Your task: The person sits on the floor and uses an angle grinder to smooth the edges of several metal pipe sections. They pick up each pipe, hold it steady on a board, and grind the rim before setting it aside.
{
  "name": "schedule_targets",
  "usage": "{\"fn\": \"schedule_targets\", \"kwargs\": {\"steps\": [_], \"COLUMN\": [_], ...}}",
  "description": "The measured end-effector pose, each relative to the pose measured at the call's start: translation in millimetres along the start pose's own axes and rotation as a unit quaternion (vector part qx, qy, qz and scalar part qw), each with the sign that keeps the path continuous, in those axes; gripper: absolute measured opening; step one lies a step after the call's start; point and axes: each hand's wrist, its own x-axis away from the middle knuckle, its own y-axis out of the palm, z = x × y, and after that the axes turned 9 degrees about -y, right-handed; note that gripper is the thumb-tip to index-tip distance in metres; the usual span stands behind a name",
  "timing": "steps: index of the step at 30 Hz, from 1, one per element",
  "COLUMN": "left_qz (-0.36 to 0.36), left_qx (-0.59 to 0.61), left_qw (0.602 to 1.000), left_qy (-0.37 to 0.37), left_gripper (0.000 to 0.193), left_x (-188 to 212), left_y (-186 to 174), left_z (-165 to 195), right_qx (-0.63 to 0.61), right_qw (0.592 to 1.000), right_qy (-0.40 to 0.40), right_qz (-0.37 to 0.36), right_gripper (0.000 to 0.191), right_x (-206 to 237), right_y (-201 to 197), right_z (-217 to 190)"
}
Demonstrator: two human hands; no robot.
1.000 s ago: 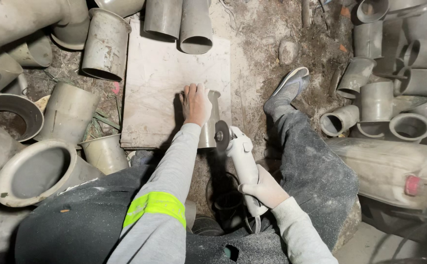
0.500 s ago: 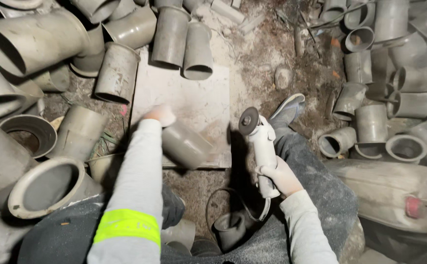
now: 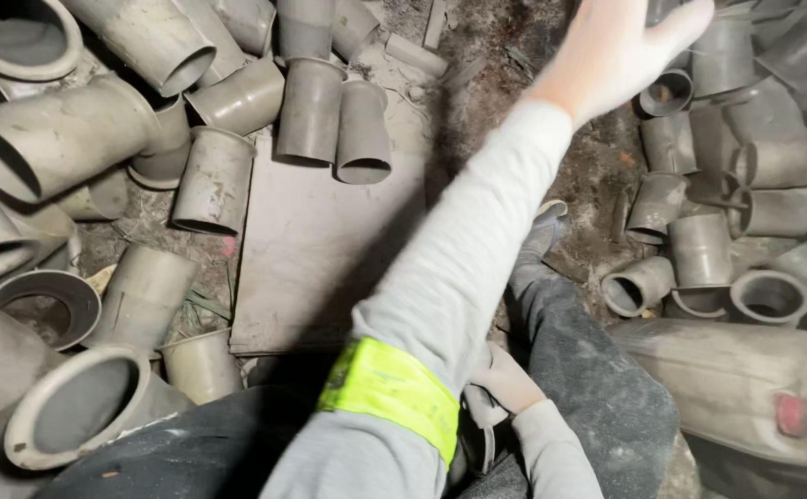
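On the left of the flat board (image 3: 330, 249), grey pipe fittings are heaped: a large socket (image 3: 80, 420) lies below its left corner, and a short sleeve (image 3: 214, 180) rests against its left edge. Two upright-looking sleeves (image 3: 334, 125) are set along the board's top edge, touching each other. The board's own face is seen to be bare, dusted with grit.

Across the board's right edge, the grey sleeve with a yellow reflective band (image 3: 390, 397) is stretched upward and to the right. The left hand (image 3: 621, 51) is held wide, fingers spread, gripping nothing, above the pile of small elbows and sleeves (image 3: 690, 212) lying well right of the board; the nearest fitting (image 3: 667, 92) is just beside the fingers.

Below the board's lower right corner, the gloved right hand (image 3: 505, 379) is closed around a tool that is mostly hidden by the arm, near the dark trouser leg (image 3: 588, 370).

A risk is judged: the stacked fittings could be knocked loose by the reaching hand, and a blindly held tool could catch the leg. A dirty canister (image 3: 736, 388) lies farthest right.
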Motion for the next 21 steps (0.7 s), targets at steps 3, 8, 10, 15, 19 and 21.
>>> {"fn": "schedule_targets", "kwargs": {"steps": [3,8,10,15,19,21], "left_qz": [-0.145,-0.343,-0.275,-0.094,0.030,0.050], "left_qx": [-0.142,-0.495,-0.562,-0.492,-0.462,-0.594], "left_qw": [0.964,0.726,0.677,0.806,0.873,0.800], "left_qy": [-0.172,-0.331,-0.386,-0.315,-0.151,-0.070], "left_gripper": [0.081,0.057,0.048,0.028,0.030,0.023], "left_x": [81,196,212,216,202,185], "left_y": [-23,-203,-278,-295,-189,-163], "left_z": [-67,-221,-253,-274,-272,-277], "right_qx": [0.054,0.081,0.114,0.129,0.122,0.108], "right_qw": [0.998,0.997,0.993,0.991,0.992,0.994], "right_qy": [-0.010,-0.006,-0.015,0.042,0.030,0.011], "right_qz": [-0.002,0.001,-0.002,0.006,0.007,0.012], "right_gripper": [0.060,0.064,0.066,0.064,0.066,0.069], "right_x": [0,-1,-2,-8,-17,-21], "right_y": [-5,-3,-1,6,5,3], "right_z": [-4,4,5,3,0,0]}}
